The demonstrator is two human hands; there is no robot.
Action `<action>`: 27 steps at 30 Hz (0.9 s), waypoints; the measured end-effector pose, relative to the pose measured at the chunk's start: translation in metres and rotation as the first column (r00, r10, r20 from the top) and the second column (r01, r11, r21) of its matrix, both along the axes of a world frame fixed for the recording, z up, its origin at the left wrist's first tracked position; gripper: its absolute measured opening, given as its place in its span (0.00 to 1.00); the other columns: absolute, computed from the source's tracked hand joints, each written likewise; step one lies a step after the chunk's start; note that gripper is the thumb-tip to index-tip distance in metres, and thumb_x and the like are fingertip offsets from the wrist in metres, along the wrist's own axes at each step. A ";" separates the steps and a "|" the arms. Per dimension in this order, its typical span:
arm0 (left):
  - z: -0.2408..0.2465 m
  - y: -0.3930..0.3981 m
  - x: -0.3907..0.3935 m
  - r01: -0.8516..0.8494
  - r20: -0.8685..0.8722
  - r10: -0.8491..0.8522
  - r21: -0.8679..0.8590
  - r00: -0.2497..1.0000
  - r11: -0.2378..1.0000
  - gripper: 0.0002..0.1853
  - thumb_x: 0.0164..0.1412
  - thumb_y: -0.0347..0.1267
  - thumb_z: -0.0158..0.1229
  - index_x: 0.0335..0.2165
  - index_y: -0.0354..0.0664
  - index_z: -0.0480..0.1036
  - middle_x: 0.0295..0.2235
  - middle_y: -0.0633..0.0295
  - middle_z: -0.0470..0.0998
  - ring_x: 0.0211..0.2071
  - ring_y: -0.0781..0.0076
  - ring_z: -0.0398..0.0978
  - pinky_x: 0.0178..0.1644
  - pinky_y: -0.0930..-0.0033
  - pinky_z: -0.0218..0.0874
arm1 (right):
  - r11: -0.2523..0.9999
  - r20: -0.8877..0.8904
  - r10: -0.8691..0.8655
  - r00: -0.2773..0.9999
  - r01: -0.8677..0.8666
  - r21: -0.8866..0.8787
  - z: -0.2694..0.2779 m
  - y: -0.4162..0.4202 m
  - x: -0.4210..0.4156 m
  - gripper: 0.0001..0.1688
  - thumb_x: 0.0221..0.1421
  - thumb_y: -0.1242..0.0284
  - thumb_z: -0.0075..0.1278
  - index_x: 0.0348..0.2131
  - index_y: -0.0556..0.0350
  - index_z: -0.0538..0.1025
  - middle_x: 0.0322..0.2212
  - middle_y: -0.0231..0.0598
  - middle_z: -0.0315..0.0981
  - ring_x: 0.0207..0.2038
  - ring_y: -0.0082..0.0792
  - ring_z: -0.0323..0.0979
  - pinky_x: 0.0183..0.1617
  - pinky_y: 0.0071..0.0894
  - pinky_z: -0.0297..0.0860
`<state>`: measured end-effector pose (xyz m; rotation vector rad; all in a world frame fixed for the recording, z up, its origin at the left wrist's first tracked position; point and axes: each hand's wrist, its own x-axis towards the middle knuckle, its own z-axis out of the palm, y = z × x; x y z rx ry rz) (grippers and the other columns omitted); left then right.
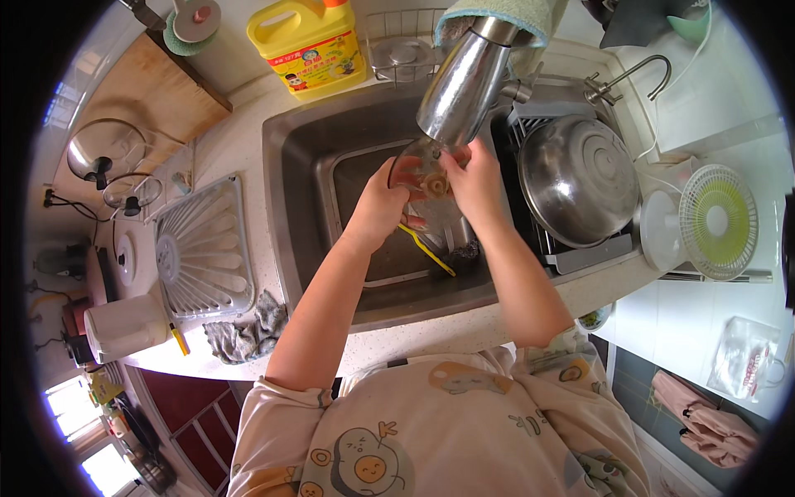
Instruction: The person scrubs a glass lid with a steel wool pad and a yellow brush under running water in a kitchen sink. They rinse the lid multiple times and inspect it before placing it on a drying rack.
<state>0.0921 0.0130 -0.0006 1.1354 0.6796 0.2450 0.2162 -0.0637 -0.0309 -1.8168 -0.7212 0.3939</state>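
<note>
Over the steel sink basin (304, 248), my left hand (386, 202) and my right hand (475, 186) hold a clear, round glass lid (435, 211) between them. Fingers show through it near a knob-like, pale brown centre. Just above hangs the wide metal spout of the faucet (463, 81), with a green towel (528, 15) draped over its upper part. Beneath my hands, a yellow-handled tool (428, 251) lies in the basin beside a dark scouring pad (466, 250). Whether water is running cannot be told.
An upturned steel bowl (577, 180) rests on a rack at the right, near a green-and-white strainer basket (717, 217). A yellow detergent jug (310, 56) stands behind the sink. On the left counter are a ribbed drain tray (205, 248), a grey cloth (248, 329) and a white pitcher (127, 326).
</note>
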 end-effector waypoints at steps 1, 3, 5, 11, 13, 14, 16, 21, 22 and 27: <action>0.000 0.001 0.000 0.036 -0.031 -0.036 -0.001 0.999 0.999 0.29 0.41 0.19 0.32 0.47 0.37 0.56 0.42 0.53 0.64 0.43 0.63 0.66 0.32 0.65 0.69 | 1.000 0.194 0.015 0.981 -0.012 -0.019 0.005 0.002 0.003 0.07 0.45 0.75 0.48 0.27 0.59 0.69 0.16 0.40 0.68 0.17 0.33 0.68 0.21 0.27 0.62; 0.002 0.005 0.000 0.015 -0.019 -0.015 -0.003 1.000 1.000 0.28 0.41 0.19 0.33 0.47 0.36 0.56 0.42 0.53 0.64 0.42 0.63 0.67 0.30 0.67 0.69 | 0.993 0.124 0.117 0.985 -0.118 -0.001 0.007 0.003 0.010 0.06 0.45 0.77 0.45 0.28 0.58 0.68 0.17 0.42 0.69 0.20 0.38 0.68 0.24 0.30 0.64; 0.005 0.007 0.001 -0.034 0.001 0.034 0.015 0.999 0.999 0.28 0.41 0.19 0.33 0.47 0.35 0.56 0.41 0.53 0.64 0.42 0.63 0.68 0.29 0.68 0.70 | 0.990 0.028 0.121 0.992 -0.123 0.073 0.001 0.004 0.010 0.05 0.46 0.78 0.43 0.28 0.59 0.67 0.17 0.42 0.69 0.19 0.36 0.69 0.23 0.29 0.63; 0.010 0.005 -0.002 -0.068 -0.091 0.075 0.080 0.993 0.994 0.29 0.40 0.19 0.33 0.46 0.34 0.57 0.41 0.52 0.65 0.41 0.63 0.69 0.28 0.68 0.70 | 0.995 -0.080 0.100 0.992 -0.099 0.024 -0.008 0.003 0.004 0.08 0.47 0.79 0.37 0.27 0.60 0.69 0.15 0.39 0.68 0.16 0.28 0.66 0.21 0.24 0.62; 0.009 0.006 -0.002 -0.086 -0.074 0.089 0.049 0.993 0.995 0.29 0.39 0.19 0.33 0.46 0.34 0.57 0.41 0.52 0.65 0.40 0.64 0.69 0.28 0.68 0.69 | 0.989 0.007 0.137 0.991 -0.137 0.046 -0.007 0.001 0.006 0.08 0.48 0.79 0.38 0.27 0.60 0.70 0.13 0.37 0.67 0.15 0.26 0.66 0.20 0.23 0.61; 0.008 0.007 -0.002 -0.094 -0.066 0.096 0.033 0.993 0.995 0.29 0.39 0.19 0.33 0.46 0.34 0.57 0.41 0.52 0.65 0.40 0.64 0.69 0.28 0.68 0.69 | 0.987 -0.066 0.139 0.988 -0.133 0.086 -0.010 0.001 0.005 0.08 0.48 0.78 0.38 0.28 0.60 0.71 0.13 0.36 0.67 0.15 0.25 0.65 0.20 0.23 0.61; 0.009 0.005 -0.002 -0.089 -0.057 0.092 0.045 0.994 0.995 0.29 0.39 0.19 0.33 0.46 0.34 0.57 0.41 0.52 0.65 0.39 0.63 0.69 0.29 0.67 0.69 | 0.979 -0.209 0.151 0.966 -0.117 0.166 -0.015 0.000 0.001 0.09 0.49 0.77 0.38 0.28 0.59 0.71 0.12 0.34 0.66 0.15 0.24 0.64 0.20 0.23 0.61; 0.003 0.005 -0.003 -0.067 0.059 0.078 -0.173 0.995 0.983 0.28 0.41 0.21 0.34 0.46 0.34 0.57 0.41 0.52 0.65 0.40 0.61 0.69 0.32 0.64 0.68 | 0.988 -0.267 0.148 0.952 -0.133 0.072 -0.007 -0.008 0.011 0.09 0.48 0.78 0.39 0.31 0.58 0.71 0.13 0.34 0.65 0.16 0.22 0.63 0.20 0.24 0.60; 0.000 0.005 -0.003 -0.075 0.079 0.097 -0.243 0.992 0.967 0.26 0.43 0.21 0.35 0.46 0.34 0.57 0.41 0.52 0.65 0.39 0.61 0.69 0.31 0.65 0.68 | 0.991 -0.183 0.124 0.975 -0.114 0.065 -0.005 -0.008 0.010 0.10 0.47 0.78 0.40 0.31 0.58 0.71 0.13 0.36 0.65 0.16 0.24 0.64 0.20 0.25 0.61; -0.021 -0.004 0.000 -0.109 0.061 0.143 -0.384 0.988 0.917 0.19 0.52 0.25 0.37 0.45 0.33 0.59 0.36 0.52 0.70 0.32 0.61 0.73 0.29 0.68 0.67 | 0.976 0.192 0.118 0.974 -0.078 -0.205 0.029 -0.019 0.008 0.11 0.44 0.78 0.41 0.32 0.52 0.71 0.16 0.42 0.68 0.20 0.39 0.68 0.24 0.34 0.63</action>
